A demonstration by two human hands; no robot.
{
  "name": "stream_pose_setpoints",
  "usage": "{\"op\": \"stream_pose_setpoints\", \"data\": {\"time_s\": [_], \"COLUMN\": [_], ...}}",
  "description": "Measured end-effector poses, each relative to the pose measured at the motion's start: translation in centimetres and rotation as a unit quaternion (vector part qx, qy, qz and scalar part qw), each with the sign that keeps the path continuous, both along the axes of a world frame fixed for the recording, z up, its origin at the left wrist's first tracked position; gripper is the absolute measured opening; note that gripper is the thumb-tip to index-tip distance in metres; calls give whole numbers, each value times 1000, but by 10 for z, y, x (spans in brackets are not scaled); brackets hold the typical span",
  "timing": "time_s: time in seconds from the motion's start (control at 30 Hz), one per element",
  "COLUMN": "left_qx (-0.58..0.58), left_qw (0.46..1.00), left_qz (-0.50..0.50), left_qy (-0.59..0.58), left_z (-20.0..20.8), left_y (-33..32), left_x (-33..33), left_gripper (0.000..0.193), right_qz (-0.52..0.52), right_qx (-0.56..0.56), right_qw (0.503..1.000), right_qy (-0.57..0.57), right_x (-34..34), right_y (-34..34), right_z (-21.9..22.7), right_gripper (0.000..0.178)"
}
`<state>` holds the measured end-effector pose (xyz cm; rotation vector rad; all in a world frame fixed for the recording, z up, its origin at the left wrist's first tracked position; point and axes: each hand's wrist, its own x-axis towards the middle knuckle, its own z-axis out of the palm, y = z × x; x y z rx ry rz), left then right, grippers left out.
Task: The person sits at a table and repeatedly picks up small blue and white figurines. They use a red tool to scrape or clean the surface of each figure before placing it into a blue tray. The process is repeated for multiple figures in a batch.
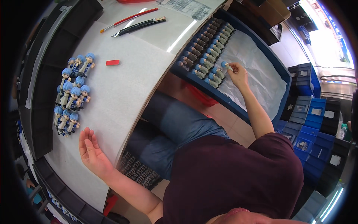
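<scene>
My right hand (239,75) pinches a small blue-haired figurine (224,64) over the dark blue tray (281,69) on the right. Beside it in the tray lie rows of blue-haired figurines in pale clothes (211,53) and brown-haired, dark-clothed ones (196,43). White lining paper (257,61) covers the other part of the tray. On the left, my left hand (91,152) is open over the white table (112,100), its fingers extended and nothing in them. Just beyond its fingertips stands a cluster of blue-haired figurines (75,92) in pale and dark blue outfits.
A red block (112,62), a black utility knife (138,27) and a red-handled brush (129,19) lie on the table. Black bins (46,86) line its left edge. Blue and grey bins (315,112) stand at far right; a printed sheet (186,8) lies at the back.
</scene>
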<state>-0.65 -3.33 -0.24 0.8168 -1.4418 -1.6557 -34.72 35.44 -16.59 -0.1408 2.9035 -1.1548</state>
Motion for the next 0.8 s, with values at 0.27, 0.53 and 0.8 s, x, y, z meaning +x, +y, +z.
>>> {"op": "stream_pose_setpoints", "data": {"time_s": [0.27, 0.53, 0.8], "left_qx": [-24, -30, -98], "left_qw": [1000, 999, 993], "left_qz": [1, 9, -2], "left_qy": [-14, -28, -71], "left_z": [2, 0, 1], "left_y": [4, 9, 13], "left_x": [-8, -6, -15], "left_gripper": [26, 25, 20], "right_qz": [44, 93, 233], "right_qx": [-6, 94, -395], "right_qw": [998, 989, 879], "right_qy": [33, 69, 130], "right_x": [2, -5, 87], "right_y": [-15, -20, -162], "right_z": [-18, 4, 130], "right_gripper": [24, 27, 30]}}
